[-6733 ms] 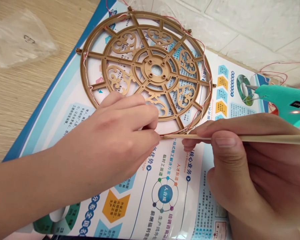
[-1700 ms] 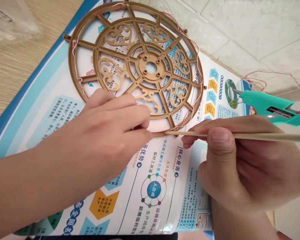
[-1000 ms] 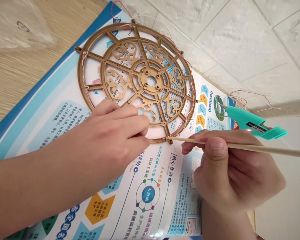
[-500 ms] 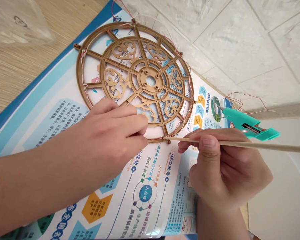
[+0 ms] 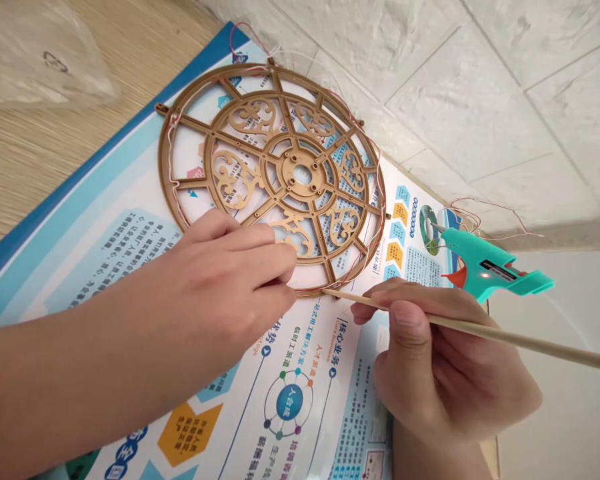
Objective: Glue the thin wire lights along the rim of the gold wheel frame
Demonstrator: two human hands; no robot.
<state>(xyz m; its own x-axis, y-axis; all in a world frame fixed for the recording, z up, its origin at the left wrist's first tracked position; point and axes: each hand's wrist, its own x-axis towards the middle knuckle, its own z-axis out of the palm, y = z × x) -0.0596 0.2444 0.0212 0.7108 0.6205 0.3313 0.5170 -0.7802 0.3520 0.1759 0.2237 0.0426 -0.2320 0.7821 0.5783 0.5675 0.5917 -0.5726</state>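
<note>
The frame (image 5: 318,176) lies flat on the sheet (image 5: 80,267), with its near rim at the left hand (image 5: 235,280). That hand's fingers are bent in at the rim; what lies between their tips is hidden, so I cannot tell whether they pinch anything or only press. The right hand (image 5: 445,360), near right, is closed on a thin stick (image 5: 480,330), whose tip reaches left to the near rim, just right of the left hand.

As far as I can judge, the wiring is well along but not finished. Wire (image 5: 171,153) runs along much of the rim: on the left it sits inside, a little wavy, with a kink at a short spoke. On the right, strands stray on and past the rim, so that stretch looks less settled, and at the far side a loop hangs off the frame. The stretch under the left hand is out of sight; the part at the stick's tip seems to be the one in work.

Beyond the right hand is the glue gun (image 5: 490,267), a small light glowing on its side, with loose strands (image 5: 513,210) beyond it; a bag (image 5: 45,60) lies far left on the table (image 5: 25,160)
</note>
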